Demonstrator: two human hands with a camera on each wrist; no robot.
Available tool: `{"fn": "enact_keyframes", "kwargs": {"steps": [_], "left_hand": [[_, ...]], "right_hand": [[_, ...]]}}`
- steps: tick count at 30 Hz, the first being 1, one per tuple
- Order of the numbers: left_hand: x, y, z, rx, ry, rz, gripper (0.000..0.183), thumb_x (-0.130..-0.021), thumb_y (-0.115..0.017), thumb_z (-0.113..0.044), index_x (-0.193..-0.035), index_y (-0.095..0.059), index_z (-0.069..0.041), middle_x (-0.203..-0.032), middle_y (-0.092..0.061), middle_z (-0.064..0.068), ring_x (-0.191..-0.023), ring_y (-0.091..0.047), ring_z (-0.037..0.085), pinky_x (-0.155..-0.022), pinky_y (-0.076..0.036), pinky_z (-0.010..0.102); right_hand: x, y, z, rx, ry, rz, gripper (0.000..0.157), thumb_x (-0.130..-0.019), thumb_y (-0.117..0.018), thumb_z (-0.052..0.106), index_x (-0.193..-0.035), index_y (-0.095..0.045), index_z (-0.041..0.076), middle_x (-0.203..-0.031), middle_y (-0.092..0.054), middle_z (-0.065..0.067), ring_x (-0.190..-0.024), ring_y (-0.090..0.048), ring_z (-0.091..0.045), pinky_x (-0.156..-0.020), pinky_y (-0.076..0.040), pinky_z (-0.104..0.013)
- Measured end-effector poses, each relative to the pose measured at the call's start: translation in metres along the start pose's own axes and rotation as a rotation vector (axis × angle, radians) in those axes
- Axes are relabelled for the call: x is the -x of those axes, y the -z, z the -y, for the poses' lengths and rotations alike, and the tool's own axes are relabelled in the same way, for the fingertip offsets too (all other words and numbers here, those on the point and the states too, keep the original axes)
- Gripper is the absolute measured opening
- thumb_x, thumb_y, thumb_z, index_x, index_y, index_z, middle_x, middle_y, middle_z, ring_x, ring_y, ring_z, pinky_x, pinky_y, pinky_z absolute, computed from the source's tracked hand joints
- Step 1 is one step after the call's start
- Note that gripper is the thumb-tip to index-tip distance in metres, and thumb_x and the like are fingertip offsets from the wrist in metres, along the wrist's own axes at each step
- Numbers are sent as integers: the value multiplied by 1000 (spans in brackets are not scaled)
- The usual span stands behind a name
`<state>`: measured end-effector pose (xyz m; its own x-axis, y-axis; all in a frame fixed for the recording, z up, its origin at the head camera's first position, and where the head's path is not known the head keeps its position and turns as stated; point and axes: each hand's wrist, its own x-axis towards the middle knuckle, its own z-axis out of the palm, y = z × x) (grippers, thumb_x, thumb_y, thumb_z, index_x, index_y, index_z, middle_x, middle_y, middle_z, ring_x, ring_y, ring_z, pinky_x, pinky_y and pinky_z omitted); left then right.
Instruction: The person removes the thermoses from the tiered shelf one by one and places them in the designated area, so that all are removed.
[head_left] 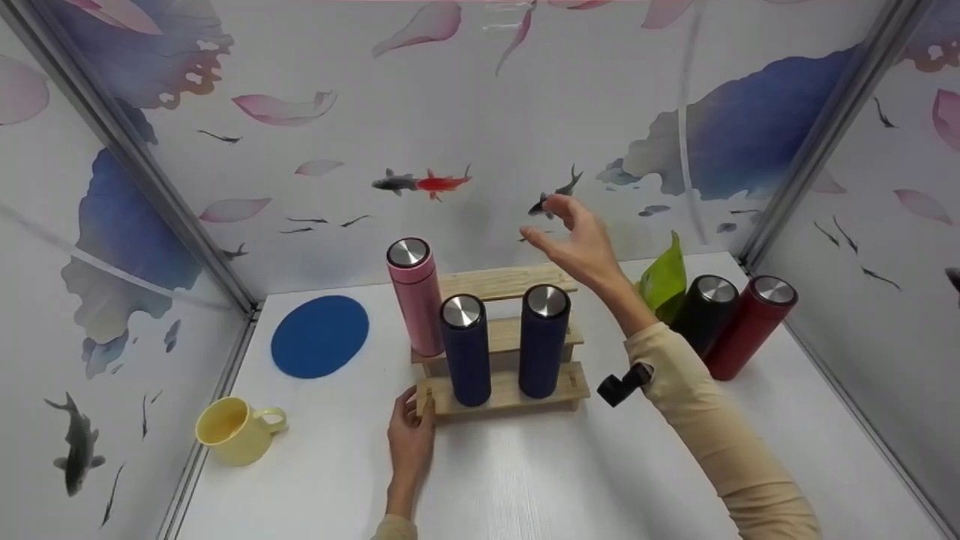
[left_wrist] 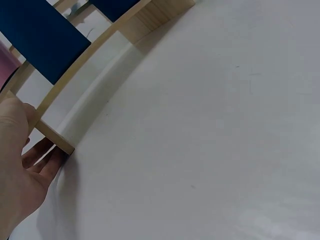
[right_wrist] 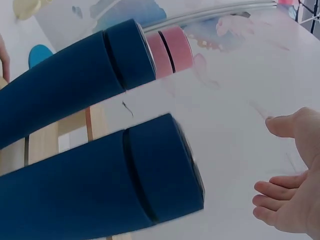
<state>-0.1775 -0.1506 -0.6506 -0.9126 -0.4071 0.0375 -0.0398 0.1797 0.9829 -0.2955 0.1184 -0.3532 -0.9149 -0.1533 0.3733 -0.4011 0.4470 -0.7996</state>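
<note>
L hand (head_left: 411,439) grips rack (head_left: 505,390) end; R hand (head_left: 581,246) relaxed, holds nothing. We think sudden L tug cd topple tall blue bottles (head_left: 544,349).

The rack (head_left: 504,391) is pale wood with three steps, sitting on the white table (head_left: 322,472), and the left hand (head_left: 411,439) has a grip on the left end of its front step. Left blue bottle (head_left: 469,364) and right blue bottle (head_left: 541,356) both stand upright on that step, bit of a gap between them. Pink bottle (head_left: 420,311) is upright too, left end of the middle step. All three are capped, shiny silver tops.
</note>
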Motion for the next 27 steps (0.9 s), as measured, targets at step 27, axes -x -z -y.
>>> {"fn": "enact_keyframes", "kwargs": {"steps": [27], "left_hand": [[3,1,0,-16,28,19,46,-101,-65,-35,-142,-54,-17,-120,-65,8,-98,-63,19,-78,-54,26]], "right_hand": [[-12,-74,58,-2,43,222,79,-90,-76,40,-149,-43,0,-150,-52,-18,-141,-48,-30,-117,-38,-42]]}}
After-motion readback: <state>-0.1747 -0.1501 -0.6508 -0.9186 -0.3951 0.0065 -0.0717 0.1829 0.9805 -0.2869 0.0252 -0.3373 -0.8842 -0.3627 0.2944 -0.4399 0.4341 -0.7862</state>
